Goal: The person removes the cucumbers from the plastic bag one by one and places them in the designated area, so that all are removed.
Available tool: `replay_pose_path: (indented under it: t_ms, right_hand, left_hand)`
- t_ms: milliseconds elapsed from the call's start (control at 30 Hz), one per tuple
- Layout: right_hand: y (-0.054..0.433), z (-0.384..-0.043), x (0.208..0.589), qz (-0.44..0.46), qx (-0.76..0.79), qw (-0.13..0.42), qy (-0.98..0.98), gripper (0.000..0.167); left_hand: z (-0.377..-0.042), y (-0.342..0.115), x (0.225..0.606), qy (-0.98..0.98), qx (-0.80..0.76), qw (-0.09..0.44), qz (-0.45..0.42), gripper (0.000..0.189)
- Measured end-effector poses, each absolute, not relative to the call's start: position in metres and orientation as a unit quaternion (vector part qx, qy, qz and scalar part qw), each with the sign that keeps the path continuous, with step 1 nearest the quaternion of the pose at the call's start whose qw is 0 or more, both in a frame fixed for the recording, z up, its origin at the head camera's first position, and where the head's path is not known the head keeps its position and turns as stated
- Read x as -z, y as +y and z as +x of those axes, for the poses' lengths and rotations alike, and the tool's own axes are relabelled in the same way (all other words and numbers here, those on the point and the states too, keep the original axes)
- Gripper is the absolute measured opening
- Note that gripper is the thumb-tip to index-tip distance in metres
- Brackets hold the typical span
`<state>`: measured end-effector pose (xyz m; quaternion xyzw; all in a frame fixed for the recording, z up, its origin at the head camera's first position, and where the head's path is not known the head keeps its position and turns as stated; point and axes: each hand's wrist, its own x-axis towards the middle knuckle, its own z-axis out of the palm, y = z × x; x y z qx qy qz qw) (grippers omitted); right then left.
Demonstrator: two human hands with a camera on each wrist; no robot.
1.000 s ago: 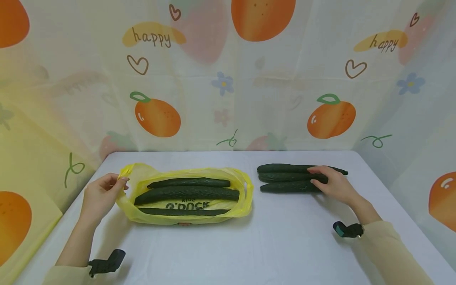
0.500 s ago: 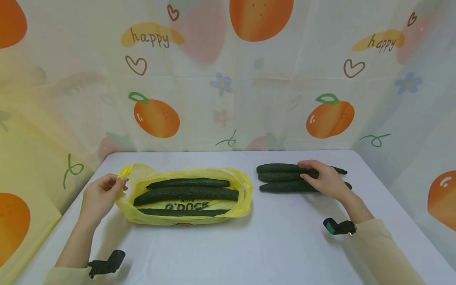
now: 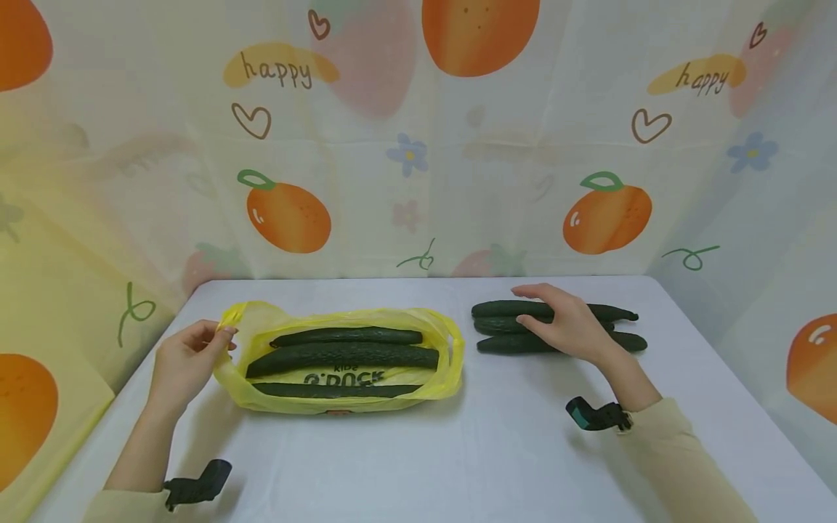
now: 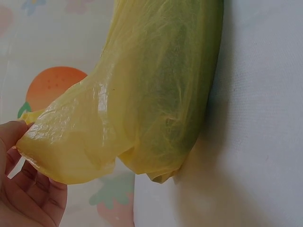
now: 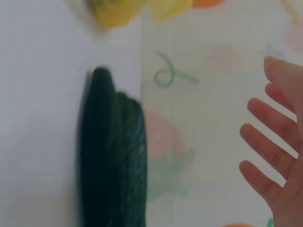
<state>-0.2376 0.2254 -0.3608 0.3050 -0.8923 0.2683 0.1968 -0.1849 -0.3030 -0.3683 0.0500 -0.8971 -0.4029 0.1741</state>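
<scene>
My left hand (image 3: 191, 363) pinches the left handle of a yellow plastic bag (image 3: 245, 396) between thumb and finger. The bag lies spread on the table, its mouth facing up, with three cucumbers (image 3: 346, 355) inside. In the left wrist view, the stretched bag film (image 4: 94, 123) runs from the fingertips down to the part lying over a green cucumber. At the right, three more cucumbers (image 3: 516, 343) lie side by side. Above them hovers my right hand (image 3: 567, 325), fingers spread and holding nothing; the right wrist view shows this hand (image 5: 279, 127) apart from the cucumbers (image 5: 111, 151).
A white cloth covers the table (image 3: 418, 465). Behind it hangs a curtain (image 3: 484, 211) printed with oranges, hearts and flowers. Each wrist carries a black camera, one at the left (image 3: 198, 483) and one at the right (image 3: 596, 415).
My right hand has moved left along the three loose cucumbers, from their right part toward their left ends, with its fingers spreading. The left hand and the bag have stayed in place.
</scene>
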Motion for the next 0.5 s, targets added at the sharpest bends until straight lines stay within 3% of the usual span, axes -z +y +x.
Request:
replay_pose_path:
  t_ms: [500]
  right_hand:
    - [0.167, -0.231, 0.346, 0.353, -0.300, 0.178, -0.868, 0.043]
  left_hand:
    - [-0.184, -0.306, 0.369, -0.899, 0.400, 0.170, 0.053, 0.033]
